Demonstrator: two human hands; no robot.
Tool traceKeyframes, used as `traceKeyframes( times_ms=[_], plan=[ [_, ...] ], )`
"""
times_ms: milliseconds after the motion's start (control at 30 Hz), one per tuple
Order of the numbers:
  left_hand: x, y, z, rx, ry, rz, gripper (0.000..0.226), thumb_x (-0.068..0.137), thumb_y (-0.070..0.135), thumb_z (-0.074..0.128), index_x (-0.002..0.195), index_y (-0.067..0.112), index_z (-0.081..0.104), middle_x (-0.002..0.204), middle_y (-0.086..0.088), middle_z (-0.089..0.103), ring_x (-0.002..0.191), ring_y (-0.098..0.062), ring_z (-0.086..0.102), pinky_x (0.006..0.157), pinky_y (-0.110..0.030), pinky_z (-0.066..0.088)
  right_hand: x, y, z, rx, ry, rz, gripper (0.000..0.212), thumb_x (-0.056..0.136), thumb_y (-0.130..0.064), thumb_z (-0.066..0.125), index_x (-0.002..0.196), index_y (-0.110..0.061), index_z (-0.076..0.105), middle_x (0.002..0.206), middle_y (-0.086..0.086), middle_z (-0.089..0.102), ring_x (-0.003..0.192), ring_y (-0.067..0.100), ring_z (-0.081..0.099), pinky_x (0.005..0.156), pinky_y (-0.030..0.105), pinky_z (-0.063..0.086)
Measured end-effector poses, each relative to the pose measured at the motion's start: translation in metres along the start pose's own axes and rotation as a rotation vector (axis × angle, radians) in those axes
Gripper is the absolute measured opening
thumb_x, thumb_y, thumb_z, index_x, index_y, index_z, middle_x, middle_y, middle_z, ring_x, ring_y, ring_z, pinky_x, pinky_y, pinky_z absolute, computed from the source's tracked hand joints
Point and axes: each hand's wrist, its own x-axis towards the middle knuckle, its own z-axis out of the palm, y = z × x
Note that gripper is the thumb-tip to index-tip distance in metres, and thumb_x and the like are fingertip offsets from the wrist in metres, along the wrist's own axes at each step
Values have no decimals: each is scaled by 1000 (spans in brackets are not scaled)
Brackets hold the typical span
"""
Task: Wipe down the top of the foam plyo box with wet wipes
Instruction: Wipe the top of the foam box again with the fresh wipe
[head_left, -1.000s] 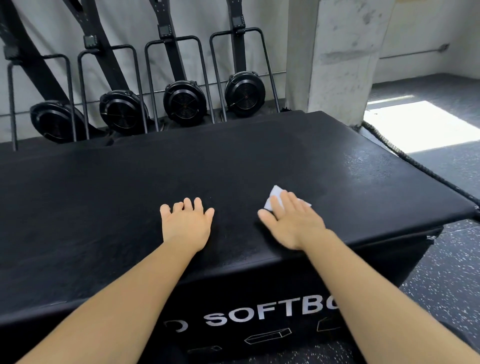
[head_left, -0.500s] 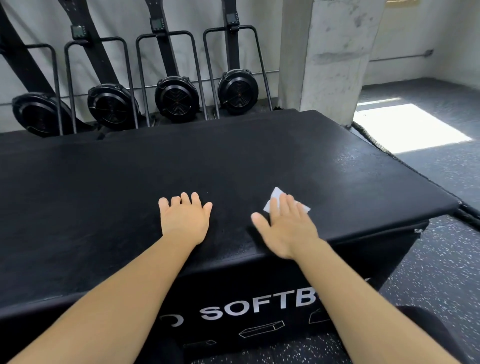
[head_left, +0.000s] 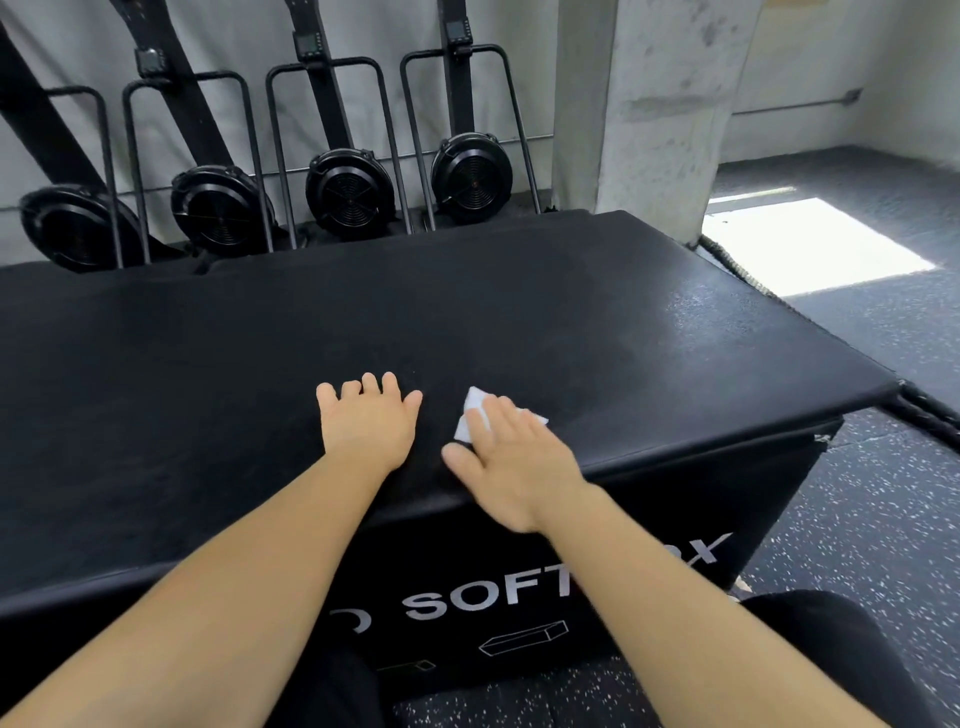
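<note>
Right hand (head_left: 519, 467) has slid left across the top with the small white wet wipe (head_left: 474, 399) under it, so the gap to the left hand (head_left: 369, 426) is a lot narrower than half a second back. The left one hasn't really budged.

What I'd worry about: the wipe isn't gripped at all, it's only pinned under flat fingers. That black textured vinyl top of the foam plyo box (head_left: 571, 322) looks grabby, so my guess is the wipe could bunch up or get left behind if the pressure eases mid-stroke. Keep going left and the thumb probably bumps the other hand. The heel of the right hand also sits right at the front edge, so a pull toward the body could slide it off the lip. And it's a tiny wipe on a big top; it looks easy to miss strips, especially far back towards the black fan-wheel machines (head_left: 348, 192) at the wall.

Pose-wise: right hand is palm down, fingers straight and close together on the wipe, thumb splayed out left on the bare top, white corners poking out either side of the fingers. Left hand is palm down too, fingers flat and a bit spread, holding nothing, apparently just bracing. Both forearms reach in over the front edge.
</note>
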Motion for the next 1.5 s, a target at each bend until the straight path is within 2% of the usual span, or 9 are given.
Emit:
traceKeyframes(
  times_ms=[100, 267, 433, 900, 1000, 1133, 1267, 1333, 1500],
  plan=[
    [1, 0, -1, 12, -45, 13, 39, 98, 35, 15, 121, 20, 42, 103, 1, 41, 113, -24, 45, 95, -46, 26, -4, 42, -17, -88, 11, 75, 81, 82, -56, -5, 132, -15, 43, 129, 5, 35, 124, 24, 30, 112, 37, 23],
    [-1, 0, -3, 2, -48, 18, 40, 98, 35, 13, 122, 18, 41, 110, 0, 45, 118, -25, 45, 99, -47, 26, -7, 108, -32, -68, -12, 333, 75, 95, -53, 3, 154, -11, 24, 158, 19, 17, 146, 31, 17, 120, 44, 14],
    [-1, 1, -4, -20, -35, 5, 39, 99, 38, 12, 114, 17, 43, 103, 1, 43, 110, -24, 47, 99, -45, 27, -4, 105, -32, -31, -5, 420, 73, 100, -56, 9, 156, -9, 15, 164, 12, 6, 151, 24, 1, 121, 40, 3],
    [-12, -5, -8, -96, 4, 18, 24, 96, 32, 21, 95, 23, 44, 95, 3, 44, 98, -19, 44, 93, -47, 25, -19, -45, 25, -6, -99, 17, 80, 100, -62, 7, 157, -9, -9, 164, 13, -19, 149, 22, -25, 122, 40, -12],
    [-19, 0, -10, -79, 34, 56, 16, 96, 30, 28, 92, 24, 43, 93, 4, 44, 94, -18, 43, 87, -45, 25, -20, -39, 23, -2, -101, -48, 73, 102, -58, 7, 158, -14, -6, 165, 7, -16, 150, 18, -21, 122, 36, -11],
    [-24, 14, -13, -35, 45, 113, 36, 100, 42, 15, 104, 20, 42, 99, 4, 50, 104, -20, 49, 93, -45, 23, -35, -2, 10, 3, 7, -59, 66, 103, -51, 10, 156, -14, 16, 164, 7, 7, 151, 19, 1, 123, 35, 3],
    [-28, 20, -8, 13, 38, 147, 47, 102, 46, 11, 122, 18, 44, 110, 2, 53, 112, -22, 49, 100, -46, 22, -58, 49, -9, -85, 99, 60, 76, 88, -47, -7, 142, -14, 34, 152, 17, 24, 134, 23, 17, 116, 36, 16],
    [-29, 21, -8, 33, 53, 149, 48, 102, 46, 11, 120, 17, 44, 108, 2, 53, 110, -23, 50, 100, -47, 22, -65, 76, -18, -166, 132, 110, 74, 84, -42, -12, 131, -16, 38, 143, 10, 32, 124, 22, 25, 109, 34, 22],
    [-33, 22, -10, 41, 69, 145, 43, 102, 44, 11, 112, 18, 44, 104, 3, 52, 106, -22, 51, 99, -46, 23, -62, 97, -17, -99, 90, 238, 77, 93, -52, -6, 153, -10, 19, 161, 9, 12, 149, 23, 7, 122, 37, 7]
  ],
)
